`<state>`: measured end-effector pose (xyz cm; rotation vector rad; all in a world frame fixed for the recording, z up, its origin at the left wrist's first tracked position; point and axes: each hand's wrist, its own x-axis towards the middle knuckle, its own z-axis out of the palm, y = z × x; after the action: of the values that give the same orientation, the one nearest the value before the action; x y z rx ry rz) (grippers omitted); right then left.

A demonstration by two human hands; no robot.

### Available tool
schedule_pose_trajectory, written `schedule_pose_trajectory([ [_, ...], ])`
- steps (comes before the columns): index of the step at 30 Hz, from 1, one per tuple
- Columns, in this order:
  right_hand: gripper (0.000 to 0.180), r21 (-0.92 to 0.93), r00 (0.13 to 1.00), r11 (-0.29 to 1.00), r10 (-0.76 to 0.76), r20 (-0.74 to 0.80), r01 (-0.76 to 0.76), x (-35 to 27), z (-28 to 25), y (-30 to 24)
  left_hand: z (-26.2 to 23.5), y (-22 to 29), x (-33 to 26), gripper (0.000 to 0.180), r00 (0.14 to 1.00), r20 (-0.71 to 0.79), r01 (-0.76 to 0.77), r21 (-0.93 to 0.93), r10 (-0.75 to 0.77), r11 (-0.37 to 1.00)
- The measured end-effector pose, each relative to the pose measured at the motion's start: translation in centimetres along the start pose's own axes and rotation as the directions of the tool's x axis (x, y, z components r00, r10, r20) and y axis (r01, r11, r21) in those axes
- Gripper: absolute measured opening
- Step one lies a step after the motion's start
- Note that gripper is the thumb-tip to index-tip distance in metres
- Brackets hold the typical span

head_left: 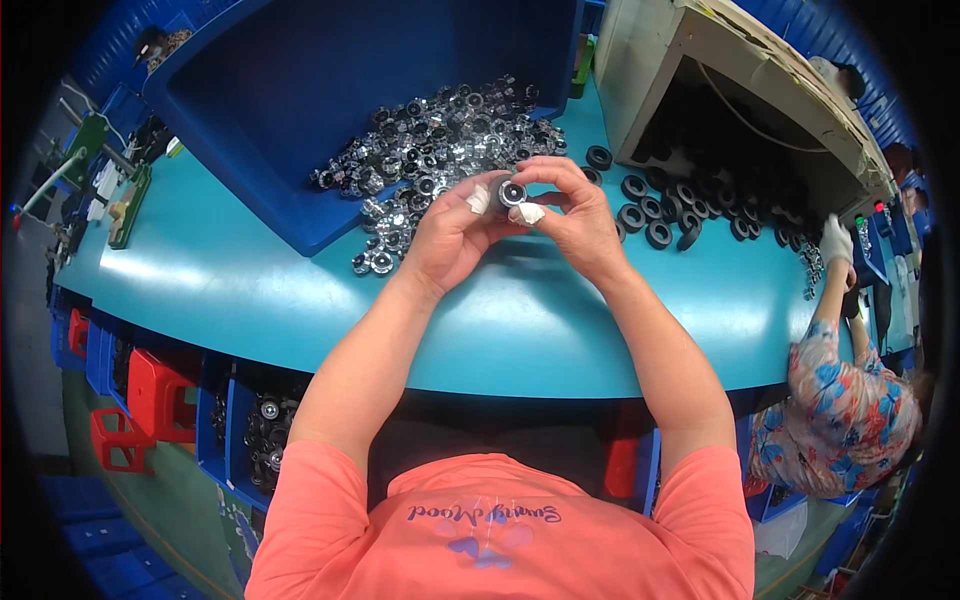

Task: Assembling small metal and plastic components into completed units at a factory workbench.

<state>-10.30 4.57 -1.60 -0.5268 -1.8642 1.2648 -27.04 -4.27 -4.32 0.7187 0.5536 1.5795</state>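
Fingers (556, 176) around round part (512, 194), purple lettering (484, 514) on coral shirt (590, 545)

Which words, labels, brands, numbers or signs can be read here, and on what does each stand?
Coral-pink fabric T-shirt: one line of purple script lettering, upside down in this view; I do not copy its wording.
Small round black-and-silver part in the left hand and right hand: too small to read any marking.
Large blue plastic bin: no lettering visible.
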Motion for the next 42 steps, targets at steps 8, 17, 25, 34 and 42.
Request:
schedule_pose_trajectory([
  [8,0.03,-0.135,0.998,0.989,-0.068,0.01,0.069,-0.4,0.5,0.8,0.3,-0.5,0.0,0.041,0.998,-0.046,-0.021,0.27,0.034,0.963],
  [17,0.034,0.128,0.953,0.946,0.287,0.093,-0.297,-0.1,0.4,0.5,-0.4,-0.8,0.2,0.029,0.983,-0.151,-0.039,0.389,0.106,0.92],
  [25,0.03,0.069,0.944,0.942,0.327,0.042,-0.33,-0.1,0.1,1.7,0.9,-1.1,0.0,0.031,0.983,-0.112,-0.067,0.511,0.144,0.857],
  [34,0.029,0.182,0.963,0.946,0.267,0.041,-0.27,-0.6,0.3,2.0,0.4,-0.9,0.2,0.025,0.969,-0.119,-0.105,0.597,0.217,0.795],
  [42,0.027,-0.018,0.966,0.966,0.257,0.022,-0.256,-1.0,1.0,1.0,0.0,-0.2,0.0,0.026,0.971,-0.19,0.019,0.664,0.144,0.748],
])
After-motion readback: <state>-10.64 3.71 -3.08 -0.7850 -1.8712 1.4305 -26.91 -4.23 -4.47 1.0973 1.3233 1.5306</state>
